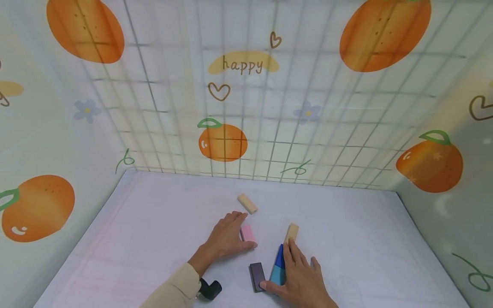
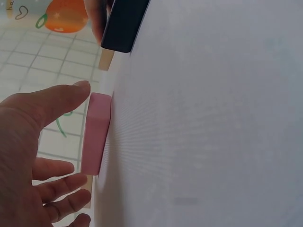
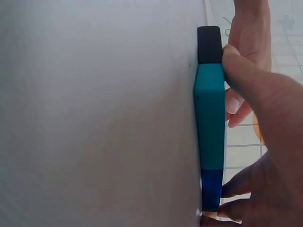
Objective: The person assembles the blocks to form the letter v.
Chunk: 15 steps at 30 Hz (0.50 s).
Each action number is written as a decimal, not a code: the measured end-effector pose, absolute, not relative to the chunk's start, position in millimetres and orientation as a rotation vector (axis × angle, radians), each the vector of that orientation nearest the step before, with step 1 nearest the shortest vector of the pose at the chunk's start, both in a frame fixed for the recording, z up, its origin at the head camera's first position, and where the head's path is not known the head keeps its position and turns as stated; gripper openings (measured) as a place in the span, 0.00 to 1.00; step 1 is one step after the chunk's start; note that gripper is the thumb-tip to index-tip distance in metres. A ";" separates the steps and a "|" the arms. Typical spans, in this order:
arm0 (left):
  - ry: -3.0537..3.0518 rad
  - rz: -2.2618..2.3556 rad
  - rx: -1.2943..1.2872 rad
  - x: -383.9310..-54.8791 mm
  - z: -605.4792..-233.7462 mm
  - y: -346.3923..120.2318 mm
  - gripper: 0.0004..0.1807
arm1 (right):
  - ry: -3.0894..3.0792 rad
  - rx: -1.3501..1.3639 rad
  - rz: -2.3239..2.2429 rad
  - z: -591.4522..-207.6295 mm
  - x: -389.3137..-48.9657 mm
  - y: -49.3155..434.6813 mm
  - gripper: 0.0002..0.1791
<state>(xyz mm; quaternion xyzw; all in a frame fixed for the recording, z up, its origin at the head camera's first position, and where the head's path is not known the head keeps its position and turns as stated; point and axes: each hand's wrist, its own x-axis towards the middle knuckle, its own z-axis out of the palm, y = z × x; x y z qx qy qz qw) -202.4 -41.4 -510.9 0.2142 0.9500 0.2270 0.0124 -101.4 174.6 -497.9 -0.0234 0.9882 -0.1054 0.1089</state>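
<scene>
My left hand [image 1: 227, 234] curves loosely around a pink block [image 1: 248, 234], thumb by one end and fingers by the other. Space shows between its thumb and the pink block [image 2: 97, 135] in the left wrist view. Spread over a flat teal block [image 1: 277, 275] and a dark blue block [image 1: 280, 256] lies my right hand [image 1: 302, 273]. Its thumb reaches the near corner of a dark grey block [image 1: 256, 277]; its fingertips are by the blue one and a wooden block [image 1: 292, 231]. In the right wrist view, the teal block [image 3: 210, 123] and blue block [image 3: 211, 189] sit end to end.
A second wooden block [image 1: 247, 203] lies beyond my left fingertips. A black rounded device [image 1: 210, 290] shows at my left wrist. The white tabletop [image 1: 346, 222] ends at a wire grid behind a curtain printed with oranges [image 1: 223, 143].
</scene>
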 end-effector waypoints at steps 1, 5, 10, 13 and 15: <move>2.963 0.702 0.672 -202.6 -511.1 -41.2 0.49 | 2.907 -0.071 -0.312 -497.9 -101.5 174.7 0.79; 2.976 0.675 0.692 -203.0 -511.8 -40.8 0.47 | 2.908 -0.076 -0.318 -498.3 -101.2 174.9 0.79; 2.977 0.633 0.710 -202.6 -511.5 -40.9 0.44 | 2.908 -0.080 -0.316 -497.9 -101.2 174.8 0.79; 2.976 0.620 0.715 -202.6 -512.2 -40.9 0.43 | 2.905 -0.076 -0.317 -497.7 -101.4 174.9 0.79; 2.982 0.614 0.726 -202.8 -512.8 -40.8 0.41 | 2.903 -0.069 -0.319 -497.4 -101.5 174.8 0.79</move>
